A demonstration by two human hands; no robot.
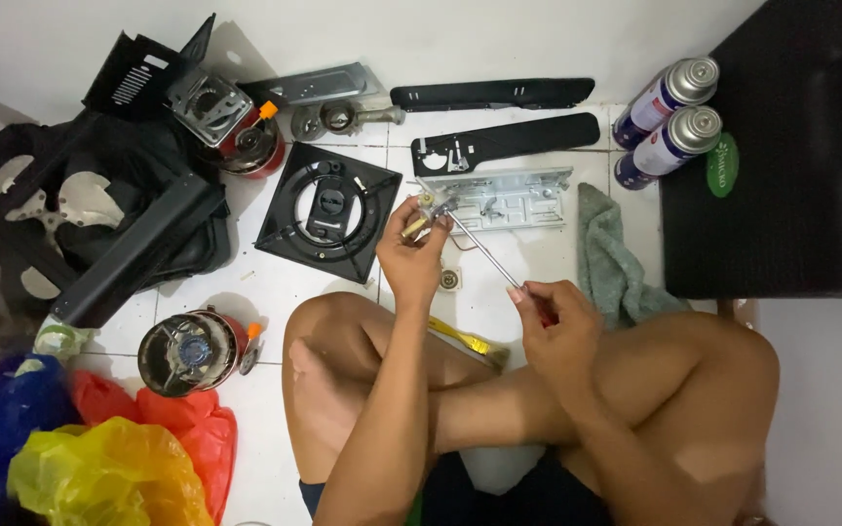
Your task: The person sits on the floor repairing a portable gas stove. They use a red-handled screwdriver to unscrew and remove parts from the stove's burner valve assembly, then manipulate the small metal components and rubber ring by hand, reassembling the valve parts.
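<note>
Above the knees, the screwdriver (484,255) slants up-left into the small metal part (428,207).

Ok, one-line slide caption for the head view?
Left hand holds a small metal fitting while right hand applies a screwdriver, stove parts around.

Floor (275,282): white glazed tiles with thin grey grout lines, lit evenly, with soft shadows. Wall (499,34): plain white, running along the top of the frame and meeting the floor at a straight joint. Upper right of the frame: a dark, textured mat (782,166) covering the tiles. Right edge, lower part: a pale grey surface (830,419); whether wall or floor cannot be told.
</note>
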